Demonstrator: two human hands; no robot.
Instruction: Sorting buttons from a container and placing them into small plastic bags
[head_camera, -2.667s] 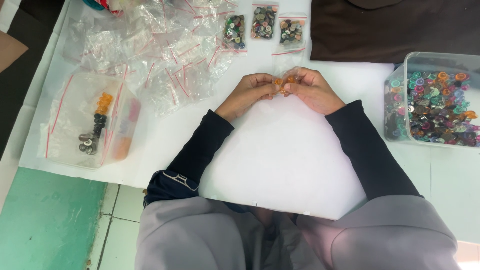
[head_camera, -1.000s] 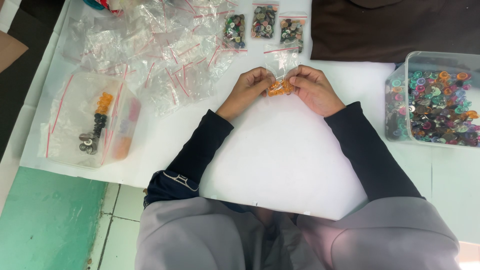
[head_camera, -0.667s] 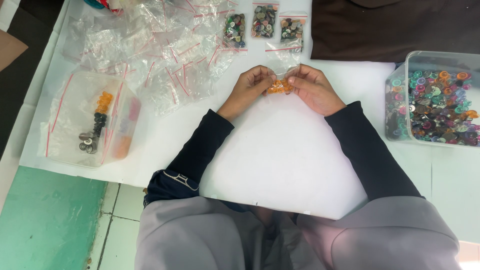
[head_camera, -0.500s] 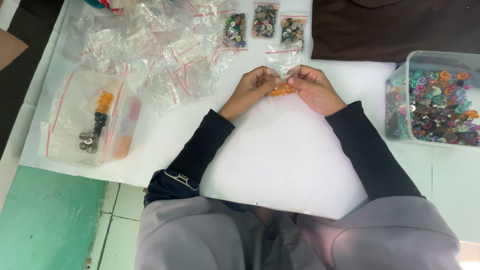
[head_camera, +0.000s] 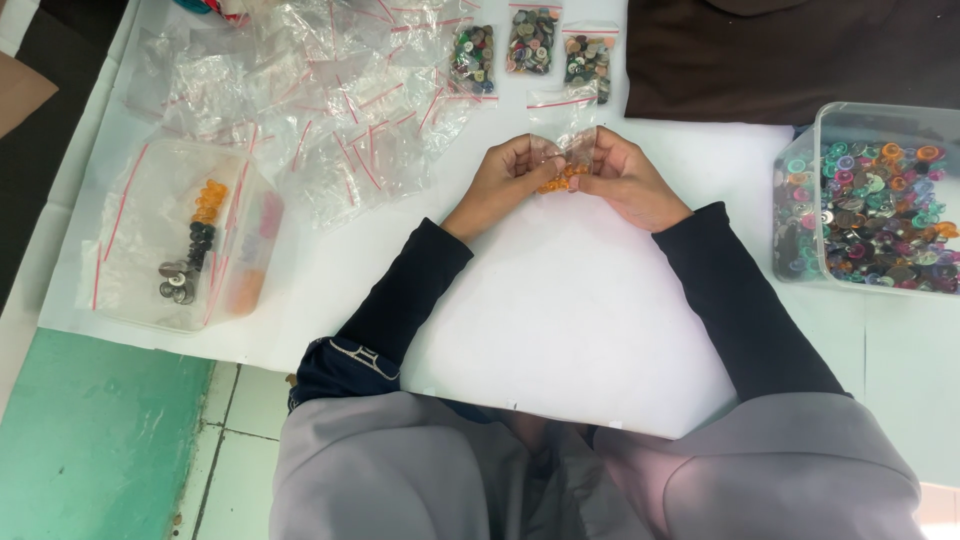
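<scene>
White sheeting (head_camera: 600, 330) is covering the work surface, set over a green and tiled floor, and right at the middle of it both hands are meeting on one small clear bag (head_camera: 563, 135). The left hand (head_camera: 505, 180) is pinching the bag's left side, the right hand (head_camera: 625, 180) is pinching its right side, and orange buttons (head_camera: 560, 180) are sitting low in the bag between the fingertips, just above the sheeting. Both grips are closed on the bag; its red strip is standing up above the knuckles, and I cannot tell if the mouth is sealed. Just beyond the grip, three filled bags (head_camera: 532, 45) of mixed buttons are lying in a row. Up and to the left of the hands, a heap of empty bags (head_camera: 320, 90) is spreading out, and further left a clear box (head_camera: 185, 240) is holding orange and dark buttons. Well off to the right of the grip, a clear tub (head_camera: 870, 205) is brimming with coloured buttons, and a dark cloth (head_camera: 790, 55) is lying beyond it. By the look of it, this is the filling or closing stage of one bag; pressing that strip shut would call for fingertips sliding higher, without tipping buttons out.
</scene>
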